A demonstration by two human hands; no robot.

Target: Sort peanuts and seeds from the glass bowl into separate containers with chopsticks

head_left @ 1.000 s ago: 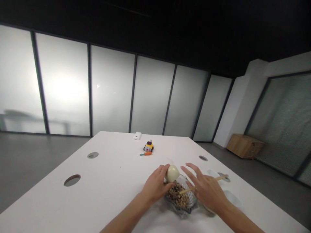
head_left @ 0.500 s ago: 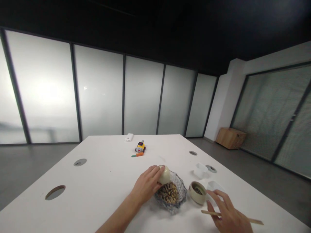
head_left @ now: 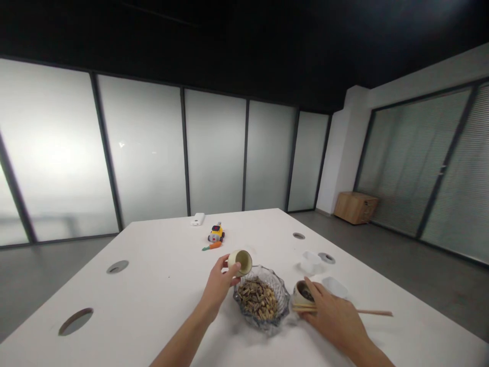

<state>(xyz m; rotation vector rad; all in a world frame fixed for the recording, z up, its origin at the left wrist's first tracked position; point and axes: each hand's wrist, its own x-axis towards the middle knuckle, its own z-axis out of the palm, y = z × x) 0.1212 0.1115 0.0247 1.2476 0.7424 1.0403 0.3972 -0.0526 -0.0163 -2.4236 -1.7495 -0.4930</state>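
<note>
My left hand (head_left: 218, 281) grips a small pale cup (head_left: 233, 265), tilted so its mouth faces right and its inside looks bare. Just below and right of it stands a clear, wavy-edged glass bowl (head_left: 282, 290) with a heap of brown seed-like pieces (head_left: 257, 298). Right of the bowl is a second cup (head_left: 299, 294) with something dark inside. My right hand (head_left: 331, 313) is closed on a pair of wooden chopsticks (head_left: 374, 312), its fingers against this second cup's right side. Whether those fingers grip the cup I cannot tell.
Two white plastic containers, one (head_left: 311, 262) behind the other (head_left: 335, 286), stand beyond my right hand. Farther off lie a yellow toy car (head_left: 216, 233), an orange toy carrot (head_left: 215, 245) and a white box-like object (head_left: 197, 219). The white table (head_left: 153, 306) has several round holes.
My left hand has lifted the pale cup off the bowl's edge and turned its mouth from the bowl to the right. My right hand has moved left and forward, up against the second cup.
</note>
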